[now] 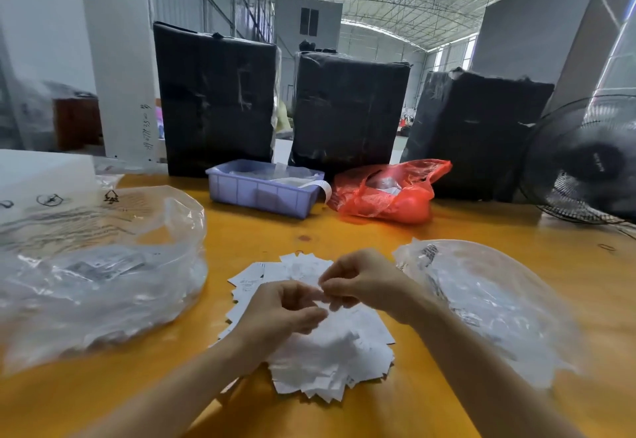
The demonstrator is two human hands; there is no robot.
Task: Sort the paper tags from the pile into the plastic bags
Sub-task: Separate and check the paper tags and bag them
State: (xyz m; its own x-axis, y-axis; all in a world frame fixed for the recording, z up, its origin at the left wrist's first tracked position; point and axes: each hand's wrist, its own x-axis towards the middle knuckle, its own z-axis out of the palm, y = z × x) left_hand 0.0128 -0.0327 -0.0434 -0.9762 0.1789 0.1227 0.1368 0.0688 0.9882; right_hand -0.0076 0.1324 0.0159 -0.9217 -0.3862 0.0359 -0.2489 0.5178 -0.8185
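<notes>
a: item one, paper tags (pixel 330 351): a thick pile at six o'clock on our yellow table (pixel 481 227). most is left.
b: hands?
a: our left hand (pixel 285 313) and right hand (pixel 361 282) meet over the pile, fingers curled; they seem to pinch one tag, though blur hides it.
b: bags?
a: left plastic bag (pixel 103 265) at nine o'clock, right plastic bag (pixel 488 300) at three; both hold some tags.
</notes>
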